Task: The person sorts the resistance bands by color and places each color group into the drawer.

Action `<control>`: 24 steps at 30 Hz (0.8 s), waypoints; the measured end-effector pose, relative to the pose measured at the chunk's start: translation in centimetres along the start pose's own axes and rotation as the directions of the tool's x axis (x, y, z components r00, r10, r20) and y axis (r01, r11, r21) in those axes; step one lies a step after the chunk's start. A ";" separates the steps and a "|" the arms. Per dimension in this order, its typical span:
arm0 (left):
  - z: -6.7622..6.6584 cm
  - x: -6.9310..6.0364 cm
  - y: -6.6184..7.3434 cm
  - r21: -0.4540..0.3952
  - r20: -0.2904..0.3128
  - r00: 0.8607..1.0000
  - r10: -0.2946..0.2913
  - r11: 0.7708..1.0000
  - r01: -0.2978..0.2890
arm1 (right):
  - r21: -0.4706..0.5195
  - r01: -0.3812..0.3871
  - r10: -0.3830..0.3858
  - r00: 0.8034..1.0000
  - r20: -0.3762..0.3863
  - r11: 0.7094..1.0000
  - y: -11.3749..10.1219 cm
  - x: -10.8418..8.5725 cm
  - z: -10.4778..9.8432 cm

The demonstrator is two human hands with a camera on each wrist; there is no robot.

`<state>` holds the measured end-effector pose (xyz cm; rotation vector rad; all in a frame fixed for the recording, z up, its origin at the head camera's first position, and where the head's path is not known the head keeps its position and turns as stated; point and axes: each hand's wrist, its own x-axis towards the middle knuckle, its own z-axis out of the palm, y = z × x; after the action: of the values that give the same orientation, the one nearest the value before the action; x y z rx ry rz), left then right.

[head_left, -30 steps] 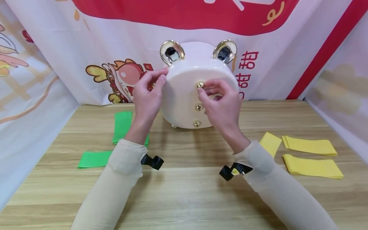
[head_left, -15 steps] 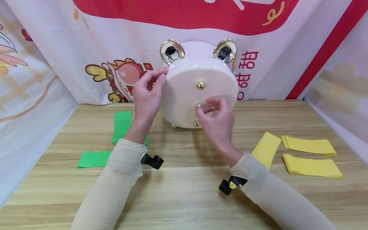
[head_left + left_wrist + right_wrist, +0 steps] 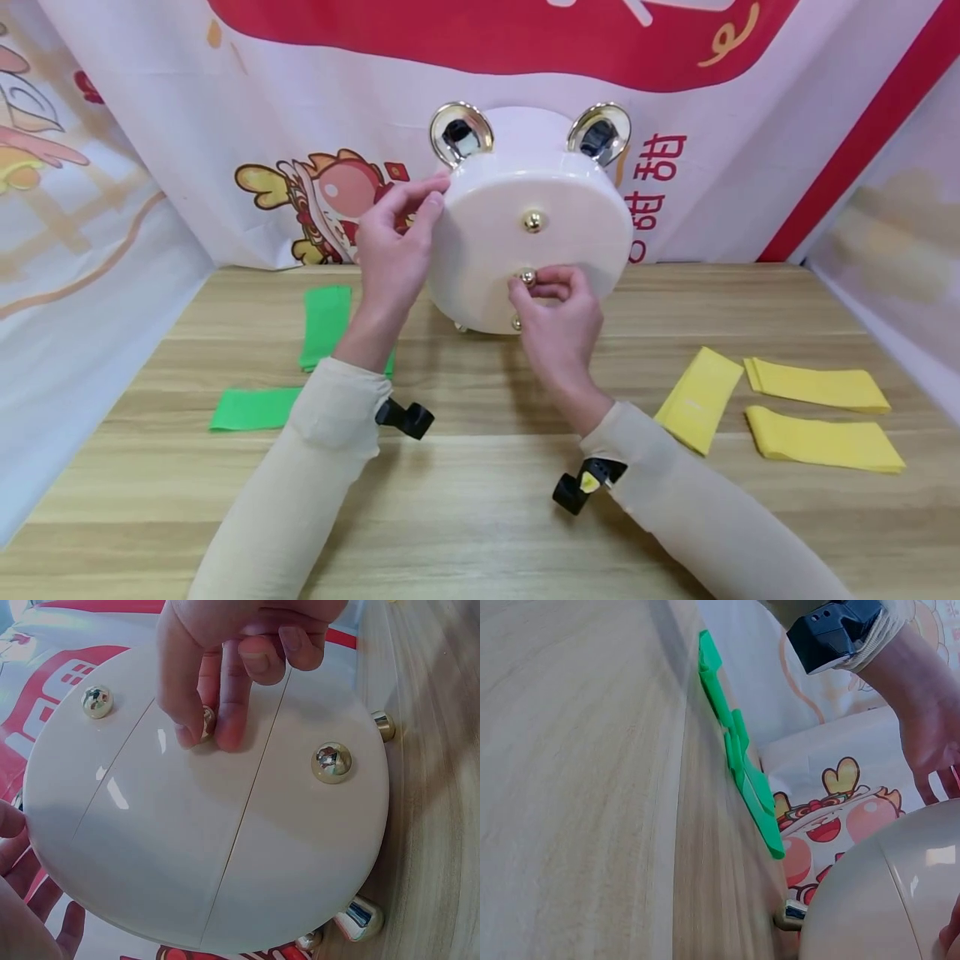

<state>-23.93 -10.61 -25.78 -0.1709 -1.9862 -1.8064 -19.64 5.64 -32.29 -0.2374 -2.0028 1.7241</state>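
A glossy white rounded drawer box (image 3: 480,250) stands on the table, with gold-rimmed ears on top. Thin seams split its front into three drawers in the left wrist view, each with a gold knob. My right hand (image 3: 558,329) pinches the middle knob (image 3: 208,722) between thumb and fingers. The top knob (image 3: 532,221) is uncovered, while the bottom knob (image 3: 331,761) is partly behind the right hand in the head view. At the box's upper left edge, my left hand (image 3: 393,254) touches the side with extended fingers, its thumb near the front rim. The drawers look flush.
Green folded strips (image 3: 326,327) lie on the left of the wooden table (image 3: 480,517). Several yellow folded strips (image 3: 825,442) lie on the right. A printed cloth (image 3: 337,92) hangs close behind the box. Each wrist wears a black camera (image 3: 408,419).
My right hand has moved down from the top knob to the middle one and now pinches it. The left hand has stayed at the box's edge. The head view has shifted slightly.
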 end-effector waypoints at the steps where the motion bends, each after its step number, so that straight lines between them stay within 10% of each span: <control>1: 0.0 0.0 0.0 0.001 0.001 1.000 0.000 1.000 0.000 | 0.015 -0.005 0.005 1.000 -0.013 1.000 0.0 0.0 0.1; 24: 0.1 -0.1 -0.1 0.028 -0.004 1.000 -0.002 1.000 0.002 | 0.023 0.004 -0.004 1.000 -0.015 1.000 0.1 -1.5 -1.3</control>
<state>-23.94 -10.47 -25.88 -0.1565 -2.0086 -1.7781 -17.76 6.14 -32.62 -0.2377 -1.9708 1.7370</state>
